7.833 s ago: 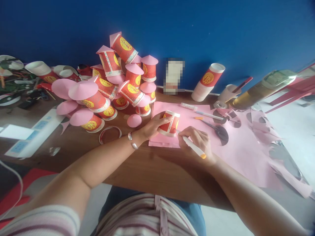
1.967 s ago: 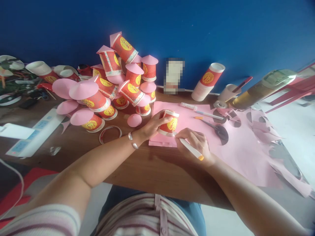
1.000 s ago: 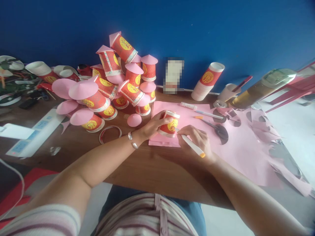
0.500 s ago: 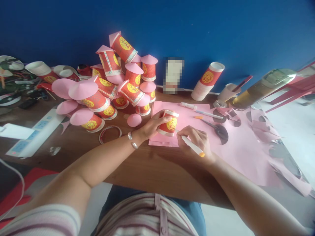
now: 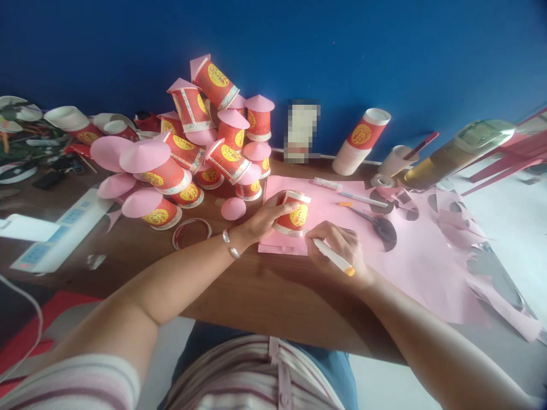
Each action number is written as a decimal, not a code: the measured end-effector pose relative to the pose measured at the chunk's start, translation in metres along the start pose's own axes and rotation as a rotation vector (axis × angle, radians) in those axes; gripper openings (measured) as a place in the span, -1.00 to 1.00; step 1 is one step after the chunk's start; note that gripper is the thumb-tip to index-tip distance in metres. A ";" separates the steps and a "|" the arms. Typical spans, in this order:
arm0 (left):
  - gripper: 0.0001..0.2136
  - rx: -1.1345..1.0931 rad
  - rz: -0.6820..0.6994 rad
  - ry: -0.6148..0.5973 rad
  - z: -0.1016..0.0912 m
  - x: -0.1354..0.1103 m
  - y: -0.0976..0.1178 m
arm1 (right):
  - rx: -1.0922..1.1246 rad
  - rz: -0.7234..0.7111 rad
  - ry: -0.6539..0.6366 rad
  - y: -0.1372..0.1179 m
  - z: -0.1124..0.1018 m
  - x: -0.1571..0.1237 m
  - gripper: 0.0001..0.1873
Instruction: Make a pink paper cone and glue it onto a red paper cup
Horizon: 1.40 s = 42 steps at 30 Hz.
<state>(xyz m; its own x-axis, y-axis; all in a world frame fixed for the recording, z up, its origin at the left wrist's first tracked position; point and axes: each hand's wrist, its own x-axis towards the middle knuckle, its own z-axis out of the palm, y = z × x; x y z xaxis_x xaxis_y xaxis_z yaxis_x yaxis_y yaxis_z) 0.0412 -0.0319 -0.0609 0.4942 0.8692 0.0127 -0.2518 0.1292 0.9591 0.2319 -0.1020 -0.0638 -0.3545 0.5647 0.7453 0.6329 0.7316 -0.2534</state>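
- My left hand [image 5: 265,220] grips the cup [image 5: 298,216] in the middle of the frame, thumb laid across its front.
- The cup is red with white ends, 1 yellow emblem showing; it is held over the pink paper [image 5: 410,273], and I cannot tell whether they touch.
- My right hand [image 5: 339,246], just right of centre, pinches the marker [image 5: 334,257], its orange end pointing to the lower right of the frame.
- My fingers hide the marker's tip near the cup's lower edge; I cannot tell whether it touches.
- Right of the cup lie 1 white tube [image 5: 328,184], 1 pen [image 5: 365,200] and the scissors [image 5: 383,229].
- Just left of my left hand sits 1 loose cone [image 5: 233,209]; lower left of that, 1 ring [image 5: 192,221].
- Upper left of the frame, capped cups [image 5: 228,158] with pink tops pile up before the blue wall [image 5: 342,62].
- Upper right, 1 cup stack [image 5: 361,136] leans; farther right is 1 bottle [image 5: 457,154].
- At the left edge area lies the power strip [image 5: 60,230].
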 end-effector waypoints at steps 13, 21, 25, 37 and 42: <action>-0.61 -0.015 -0.005 -0.004 0.000 0.001 -0.003 | 0.032 -0.025 0.018 -0.003 0.000 0.000 -0.86; -0.59 -0.251 -0.034 -0.056 -0.008 0.009 -0.014 | 0.097 -0.050 0.044 -0.003 -0.002 0.003 -0.82; -0.60 -0.342 -0.069 -0.024 -0.006 0.011 -0.012 | 0.108 -0.066 0.071 0.000 -0.001 0.003 -0.77; -0.53 -0.164 -0.050 -0.105 -0.008 0.008 -0.016 | 0.101 -0.105 0.012 -0.007 -0.005 0.009 -0.81; -0.56 -0.164 -0.039 -0.078 -0.006 0.006 -0.011 | 0.149 -0.118 0.018 -0.007 -0.004 0.010 -0.81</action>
<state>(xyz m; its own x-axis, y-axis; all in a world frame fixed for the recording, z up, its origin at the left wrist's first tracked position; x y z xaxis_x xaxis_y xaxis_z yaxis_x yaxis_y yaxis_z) 0.0421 -0.0258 -0.0728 0.5679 0.8231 0.0044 -0.3600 0.2436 0.9006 0.2268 -0.1037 -0.0520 -0.4066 0.4656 0.7860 0.4782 0.8416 -0.2511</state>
